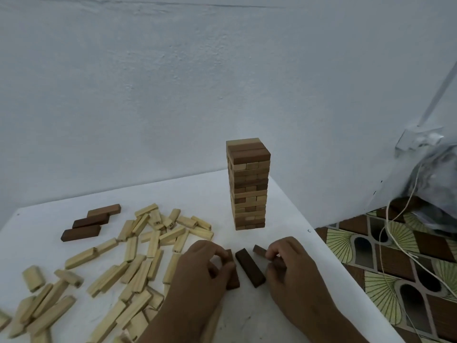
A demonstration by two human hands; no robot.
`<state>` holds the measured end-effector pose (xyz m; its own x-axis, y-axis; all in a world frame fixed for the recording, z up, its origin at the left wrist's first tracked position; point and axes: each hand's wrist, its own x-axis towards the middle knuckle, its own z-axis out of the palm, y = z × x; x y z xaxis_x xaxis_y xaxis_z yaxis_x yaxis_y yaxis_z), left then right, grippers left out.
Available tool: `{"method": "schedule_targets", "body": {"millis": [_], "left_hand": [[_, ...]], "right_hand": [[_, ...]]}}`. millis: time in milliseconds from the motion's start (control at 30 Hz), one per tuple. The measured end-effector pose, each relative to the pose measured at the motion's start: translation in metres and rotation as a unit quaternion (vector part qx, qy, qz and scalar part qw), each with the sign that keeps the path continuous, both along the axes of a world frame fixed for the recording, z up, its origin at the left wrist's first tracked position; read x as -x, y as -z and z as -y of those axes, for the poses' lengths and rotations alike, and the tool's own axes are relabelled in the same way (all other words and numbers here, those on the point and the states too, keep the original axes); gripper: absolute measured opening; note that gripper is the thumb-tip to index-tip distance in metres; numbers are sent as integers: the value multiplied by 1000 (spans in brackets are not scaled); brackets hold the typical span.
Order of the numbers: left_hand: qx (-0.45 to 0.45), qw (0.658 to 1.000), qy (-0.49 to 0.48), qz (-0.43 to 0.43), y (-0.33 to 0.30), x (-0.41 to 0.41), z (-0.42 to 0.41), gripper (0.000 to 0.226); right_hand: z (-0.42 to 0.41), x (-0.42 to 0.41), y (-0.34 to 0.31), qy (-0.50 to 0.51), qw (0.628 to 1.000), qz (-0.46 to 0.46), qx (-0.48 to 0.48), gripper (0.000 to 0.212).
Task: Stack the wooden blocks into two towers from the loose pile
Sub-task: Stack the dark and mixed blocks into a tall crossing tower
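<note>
A tall tower (248, 184) of mixed pale and brown blocks stands near the white table's (284, 206) far right corner. Near the front edge, the left hand (205, 266) and right hand (289, 261) each pinch a dark block (233, 276), another dark one (250, 267) lying between; the pale loose pile (118, 263) sprawls leftward, below a pale blue wall (173, 82).

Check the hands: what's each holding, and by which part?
Left hand grips a dark block lying on the table, by its long sides. Right hand pinches another dark block at its near end.

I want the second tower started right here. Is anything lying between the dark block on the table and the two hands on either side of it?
Nothing visible does. The dark block lies on bare table between the left hand and the right hand, each gripping its own dark block. The finished tower stands behind, apart.
</note>
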<state>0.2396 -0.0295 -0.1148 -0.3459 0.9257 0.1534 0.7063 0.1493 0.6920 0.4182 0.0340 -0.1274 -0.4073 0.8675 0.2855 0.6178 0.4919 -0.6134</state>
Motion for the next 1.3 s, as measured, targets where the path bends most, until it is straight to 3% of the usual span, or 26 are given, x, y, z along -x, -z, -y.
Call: {"method": "schedule_targets", "body": {"millis": [67, 200, 433, 833, 900, 1033, 1200, 1300], "left_hand": [[-5, 1000, 7, -9, 3, 2, 1, 15], [6, 1000, 29, 10, 9, 7, 6, 35], [1, 997, 68, 20, 10, 9, 8, 39], [1, 991, 131, 0, 14, 15, 10, 46], [19, 988, 153, 16, 10, 16, 13, 54], [38, 982, 182, 16, 6, 17, 13, 67], [16, 982, 187, -1, 1, 12, 3, 46], [32, 981, 192, 18, -4, 12, 4, 47]], "right_hand": [[-3, -1, 6, -16, 1000, -7, -1, 21], [-2, -4, 7, -64, 998, -13, -16, 1], [-1, -6, -2, -152, 988, 28, 27, 41], [-3, -5, -8, -168, 981, 83, 41, 36], [-1, -6, -16, -174, 976, 120, 47, 36], [-3, -5, -20, -189, 974, 105, 68, 29], [-6, -2, -16, -198, 974, 70, 85, 28], [-4, -4, -24, -198, 975, 70, 77, 29]]}}
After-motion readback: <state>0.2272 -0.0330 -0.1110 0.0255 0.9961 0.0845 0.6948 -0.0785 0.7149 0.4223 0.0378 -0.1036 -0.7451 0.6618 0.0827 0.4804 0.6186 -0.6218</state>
